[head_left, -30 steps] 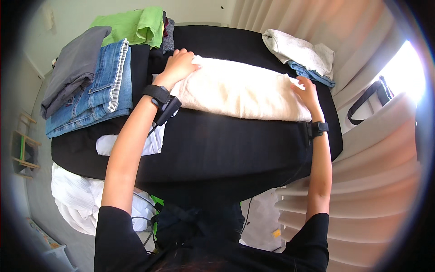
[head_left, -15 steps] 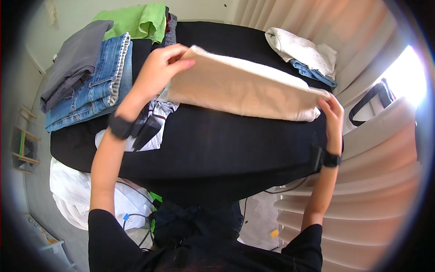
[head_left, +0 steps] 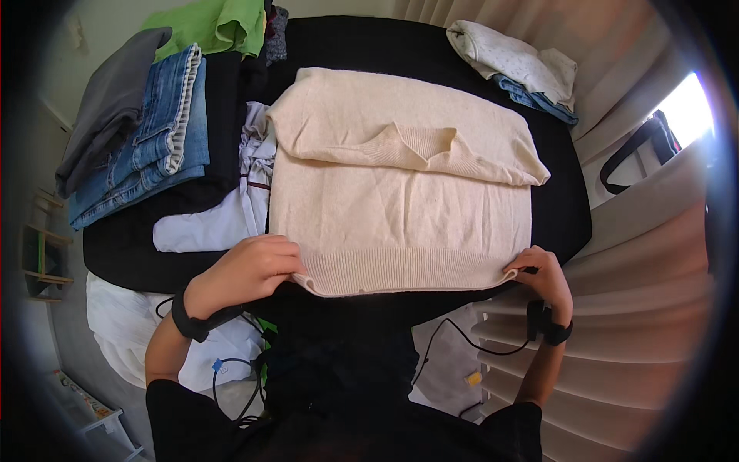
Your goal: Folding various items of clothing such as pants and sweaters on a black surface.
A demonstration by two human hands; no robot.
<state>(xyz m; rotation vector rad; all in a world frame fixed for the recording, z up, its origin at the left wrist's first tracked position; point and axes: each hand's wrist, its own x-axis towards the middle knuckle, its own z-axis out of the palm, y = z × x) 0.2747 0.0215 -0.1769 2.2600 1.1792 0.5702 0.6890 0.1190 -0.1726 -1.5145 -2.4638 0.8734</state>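
A cream sweater [head_left: 408, 208] lies across the middle of the counter [head_left: 362, 38], squared to the person, with its ribbed hem [head_left: 400, 271] at the near edge. Its upper part is doubled over toward the person, so the neck [head_left: 431, 145] rests on top of the body, its opening gaping a little.

Both hands grasp the hem, one at each end. The left hand [head_left: 248, 271] pinches the left corner, fingers curled over the knit; the right hand [head_left: 543, 276] holds the right corner between thumb and fingers, that edge slightly raised. Holding it at the two far corners probably keeps the soft rib spread wide and level, since a grip in the middle would let it bunch; even so, the edge sags a little between them.

The other clothes sit toward the sides, which likely leaves the centre for the sweater. On the left, a grey garment [head_left: 112, 112] tops jeans [head_left: 158, 138], with a green cloth [head_left: 204, 31] behind. A rumpled white garment [head_left: 212, 219] lies just beside the sweater. At the far right, a pale bundle [head_left: 512, 61] rests on folded denim [head_left: 535, 100], well apart from the left pile.
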